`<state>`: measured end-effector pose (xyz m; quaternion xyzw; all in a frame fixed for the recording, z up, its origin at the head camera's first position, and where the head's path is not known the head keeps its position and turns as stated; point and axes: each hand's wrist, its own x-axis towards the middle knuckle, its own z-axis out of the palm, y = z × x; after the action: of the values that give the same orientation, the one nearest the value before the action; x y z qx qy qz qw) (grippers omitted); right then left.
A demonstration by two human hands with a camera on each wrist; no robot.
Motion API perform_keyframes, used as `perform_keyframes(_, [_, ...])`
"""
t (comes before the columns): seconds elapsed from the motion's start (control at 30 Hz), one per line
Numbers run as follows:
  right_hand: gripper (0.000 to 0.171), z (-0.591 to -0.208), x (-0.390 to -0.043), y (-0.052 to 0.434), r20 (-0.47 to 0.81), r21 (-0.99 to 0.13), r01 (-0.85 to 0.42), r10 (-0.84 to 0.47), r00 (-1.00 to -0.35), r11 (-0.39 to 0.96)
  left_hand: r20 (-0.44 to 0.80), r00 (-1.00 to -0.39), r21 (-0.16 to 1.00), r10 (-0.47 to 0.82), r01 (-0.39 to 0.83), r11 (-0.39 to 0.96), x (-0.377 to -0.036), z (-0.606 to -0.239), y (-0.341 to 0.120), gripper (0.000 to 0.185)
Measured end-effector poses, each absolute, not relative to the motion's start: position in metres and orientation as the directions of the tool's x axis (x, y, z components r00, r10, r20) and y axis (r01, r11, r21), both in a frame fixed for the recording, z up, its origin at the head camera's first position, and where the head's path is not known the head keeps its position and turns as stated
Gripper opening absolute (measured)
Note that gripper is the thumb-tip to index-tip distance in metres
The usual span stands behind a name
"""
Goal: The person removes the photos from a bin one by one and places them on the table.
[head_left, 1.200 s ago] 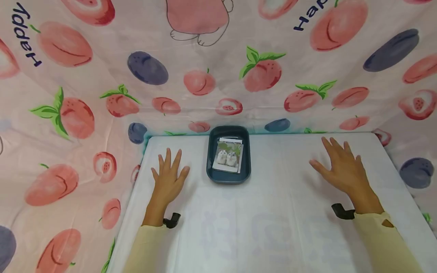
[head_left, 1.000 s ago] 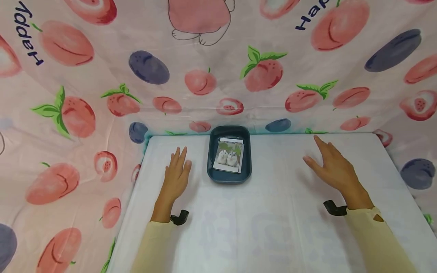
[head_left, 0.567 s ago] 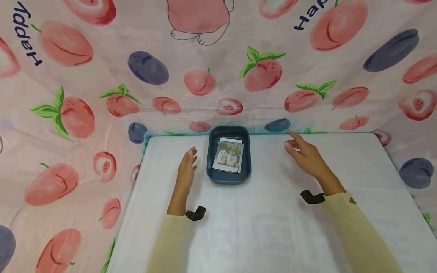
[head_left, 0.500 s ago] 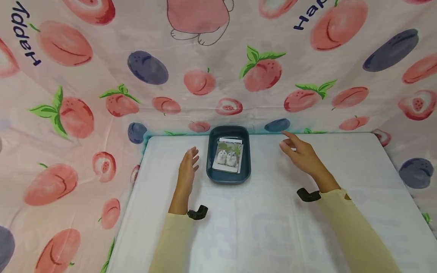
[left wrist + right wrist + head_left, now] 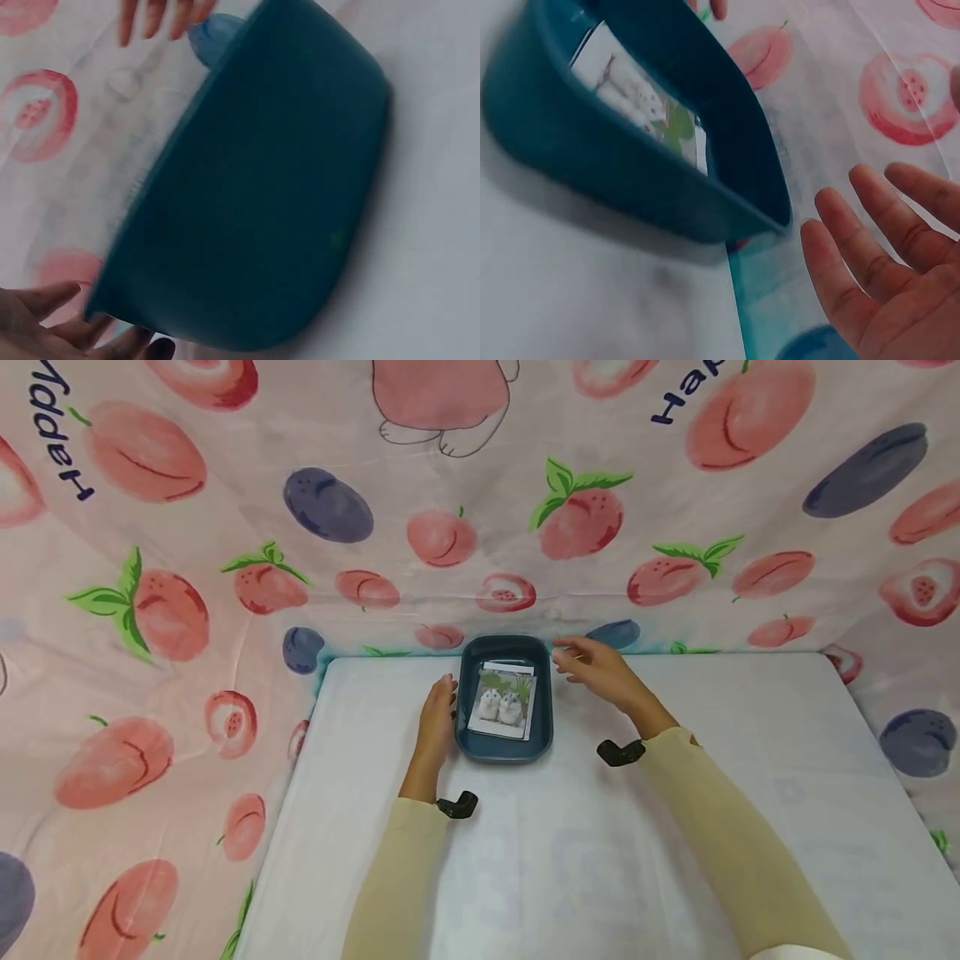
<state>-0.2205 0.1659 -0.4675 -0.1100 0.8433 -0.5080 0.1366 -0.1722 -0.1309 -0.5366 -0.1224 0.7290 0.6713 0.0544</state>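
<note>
A dark teal plastic tray [image 5: 504, 753] stands at the far edge of the white table. Inside it lie photo cards [image 5: 501, 703]; the top one pictures two white hamsters among greenery. My left hand [image 5: 437, 720] is upright beside the tray's left side, and in the left wrist view its fingertips [image 5: 124, 341] come right at the rim. Off the far right corner of the tray, my right hand [image 5: 600, 672] hovers with nothing in it. In the right wrist view its loosely bent fingers [image 5: 832, 259] are spread, with a gap between them and the tray wall.
The white-covered table [image 5: 525, 860] stretches toward me and to both sides. Behind it and along the sides hangs a pink cloth [image 5: 450, 477] printed with fruit. A black wrist mount [image 5: 621, 752] juts inward from the right wrist, another mount [image 5: 458, 805] from the left.
Both hands have moved inward to the tray, the left from the left and the right from farther right. Their spread fingers have drawn together and turned sideways. The tray and cards stay put.
</note>
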Motion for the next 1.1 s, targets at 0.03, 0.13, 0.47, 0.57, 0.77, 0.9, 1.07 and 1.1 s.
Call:
perform_keyframes(0.03, [0.067, -0.466, -0.225, 0.162, -0.129, -0.886, -0.043, -0.334, -0.934, 0.461, -0.242, -0.965, 0.965, -0.099, -0.25, 0.082, -0.173, -0.54, -0.131, 0.076])
perform_keyframes(0.13, [0.068, -0.464, -0.236, 0.15, -0.162, -0.862, -0.037, -0.344, -0.925, 0.506, -0.236, -0.968, 0.965, -0.084, -0.244, 0.1, -0.174, -0.546, -0.13, 0.076])
perform_keyframes(0.47, [0.056, -0.468, -0.269, 0.109, -0.133, -0.78, -0.181, -0.441, -0.888, 0.599, -0.159, -0.987, 0.98, -0.03, -0.162, 0.115, -0.183, -0.558, -0.131, 0.064])
perform_keyframes(0.57, [0.053, -0.473, -0.276, 0.101, -0.139, -0.773, -0.214, -0.489, -0.861, 0.597, -0.164, -0.987, 0.982, -0.002, -0.163, 0.095, -0.183, -0.562, -0.133, 0.057])
perform_keyframes(0.77, [0.053, -0.483, -0.289, 0.089, -0.172, -0.728, -0.262, -0.539, -0.825, 0.634, -0.161, -0.987, 0.984, 0.017, -0.159, 0.084, -0.182, -0.566, -0.132, 0.054])
perform_keyframes(0.9, [0.056, -0.489, -0.295, 0.08, -0.184, -0.698, -0.293, -0.559, -0.808, 0.654, -0.143, -0.99, 0.987, 0.019, -0.141, 0.076, -0.181, -0.568, -0.132, 0.054])
perform_keyframes(1.07, [0.06, -0.495, -0.298, 0.07, -0.239, -0.67, -0.286, -0.564, -0.791, 0.685, -0.137, -0.99, 0.985, 0.017, -0.135, 0.111, -0.178, -0.568, -0.131, 0.052])
perform_keyframes(1.1, [0.061, -0.497, -0.298, 0.068, -0.255, -0.663, -0.279, -0.56, -0.788, 0.694, -0.139, -0.99, 0.984, 0.017, -0.137, 0.117, -0.177, -0.568, -0.13, 0.052])
